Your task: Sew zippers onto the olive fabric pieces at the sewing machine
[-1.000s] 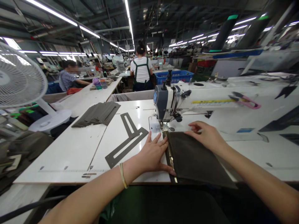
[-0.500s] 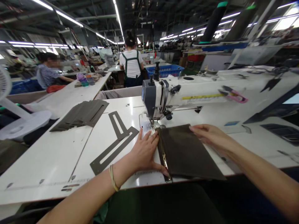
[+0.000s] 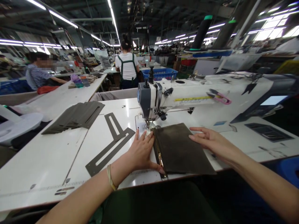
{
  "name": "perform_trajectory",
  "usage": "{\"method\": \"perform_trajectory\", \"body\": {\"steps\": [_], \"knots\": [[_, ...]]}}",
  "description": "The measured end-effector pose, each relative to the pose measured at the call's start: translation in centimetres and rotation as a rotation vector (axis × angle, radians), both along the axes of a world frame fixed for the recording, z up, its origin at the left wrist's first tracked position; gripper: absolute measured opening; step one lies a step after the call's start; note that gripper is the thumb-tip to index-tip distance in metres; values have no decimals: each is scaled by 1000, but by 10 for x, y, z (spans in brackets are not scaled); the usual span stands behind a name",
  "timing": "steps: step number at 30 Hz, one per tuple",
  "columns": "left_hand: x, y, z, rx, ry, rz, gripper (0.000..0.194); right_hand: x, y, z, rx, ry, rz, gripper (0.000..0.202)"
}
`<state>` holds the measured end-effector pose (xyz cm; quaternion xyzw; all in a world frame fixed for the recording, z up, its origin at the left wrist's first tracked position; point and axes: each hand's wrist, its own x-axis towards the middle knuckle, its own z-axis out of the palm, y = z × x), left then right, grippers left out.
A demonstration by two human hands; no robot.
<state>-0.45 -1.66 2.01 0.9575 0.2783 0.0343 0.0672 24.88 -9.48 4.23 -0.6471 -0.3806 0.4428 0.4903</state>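
Dark fabric panel point(image 3: 179, 149): flat on the white table point(image 3: 46, 161), right in front of the sewing machine point(image 3: 149, 99), near edge at the table's front rim. Along its left side, a zipper point(image 3: 160, 157) with its far end tucked at the presser foot point(image 3: 149, 125). Almost the whole zipper length on the near side of the needle, so judging by that, barely begun along this edge, with nearly all of it left to pass under the foot. No telling whether any stitches are in yet; too fine to make out.

Left hand point(image 3: 142, 152): flat and open, fingers spread, pressing down just beside the zipper, thumb reaching along the panel's near left edge; gripping nothing. Right hand point(image 3: 210, 141): also open, fingers stretched out, resting lightly on the panel's right edge; holding nothing.

Further left on the table, a slotted grey template point(image 3: 109, 146), apart from the panel, and beyond it a fanned stack of dark cut pieces point(image 3: 74, 116). On the machine arm, pink snips point(image 3: 219, 97). Behind the machine, a blue basket point(image 3: 161, 73) and a person in a white shirt point(image 3: 127, 68) facing away; at far left, a seated person in stripes point(image 3: 37, 76).
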Motion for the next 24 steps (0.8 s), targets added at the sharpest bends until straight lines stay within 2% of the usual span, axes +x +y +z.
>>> {"method": "perform_trajectory", "body": {"steps": [3, 5, 7, 9, 11, 13, 15, 17, 19, 22, 24], "knots": [[0, 0, 1, -11, 0, -4, 112, -15, -11, 1, -11, 191, 107, 43], [1, 0, 1, -27, 8, 5, 113, -17, -17, -3, -26, 109, 182, 37], [1, 0, 2, -39, 4, 7, 115, -4, -22, -8, -93, -163, 294, 36], [2, -1, 1, -41, -7, 1, 118, 20, -26, -8, -148, -543, 359, 40], [1, -2, 1, -40, -18, -5, 119, 41, -27, 0, -132, -894, 282, 40], [1, -4, 2, -36, -28, 0, 118, 43, -23, 9, 19, -1098, 132, 36], [0, -6, 3, -36, -29, 9, 117, 23, -14, 12, 294, -1195, 71, 34], [-1, -7, 4, -40, -19, 23, 117, -12, -2, 0, 552, -1231, 192, 34], [-1, -7, 6, -45, -12, 38, 117, -44, 10, -24, 629, -1331, 345, 38], [3, -5, 9, -56, 4, 54, 121, -66, 23, -59, 546, -1347, 477, 49], [5, -3, 10, -64, 52, 66, 124, -65, 25, -67, 474, -1290, 511, 52]]}}
